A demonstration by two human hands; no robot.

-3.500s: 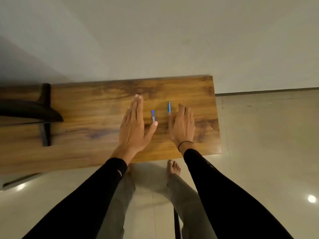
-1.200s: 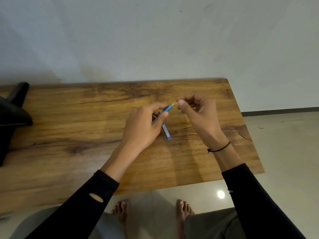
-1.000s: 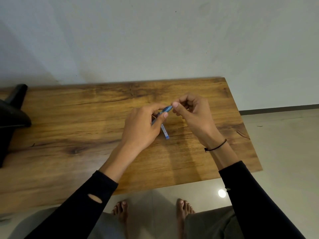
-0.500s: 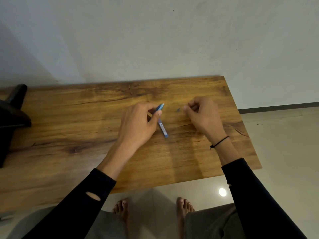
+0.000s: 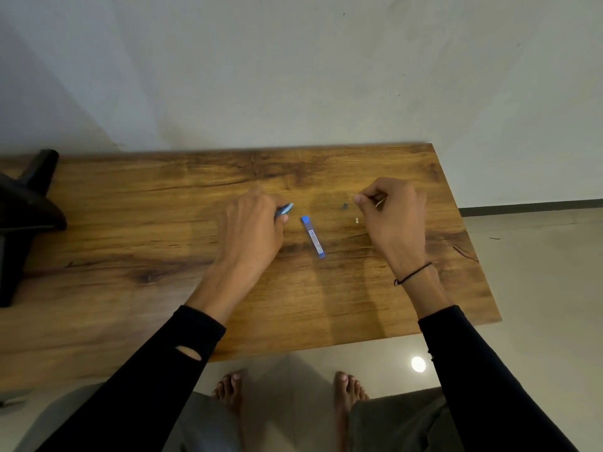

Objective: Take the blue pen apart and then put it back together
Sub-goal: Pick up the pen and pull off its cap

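The fingers (image 5: 283,219) of the left hand (image 5: 251,233) are curled closed around the blue pen (image 5: 284,209), whose rounded end alone shows past the thumb; the rest of its body is hidden in the fist, just above the counter (image 5: 130,223). The fingers (image 5: 359,200) of the right hand (image 5: 396,220) are pinched together, thumb against forefinger; something thin and pale seems to lie inside the curl, but it is too small to identify, and whether the pinch holds a part cannot be told. Just beside that pinch, two loose pieces rest on the wood: a small dark part (image 5: 345,205) and, nearer the wearer, a small white part (image 5: 356,220), apart from each other. Between the hands lies a blue tube (image 5: 312,236) with a printed label, slanted, touched by neither hand. Judged from this layout, the disassembly half of the task is in hand: small components appear to be already off and set down to the right while the barrel remains in the left hand. The next move probably calls for a fine fingertip grip on whatever part remains in the barrel, with the left hand steadying the pen, and for keeping the tiny pieces on the counter together so that they can be found for reassembly.
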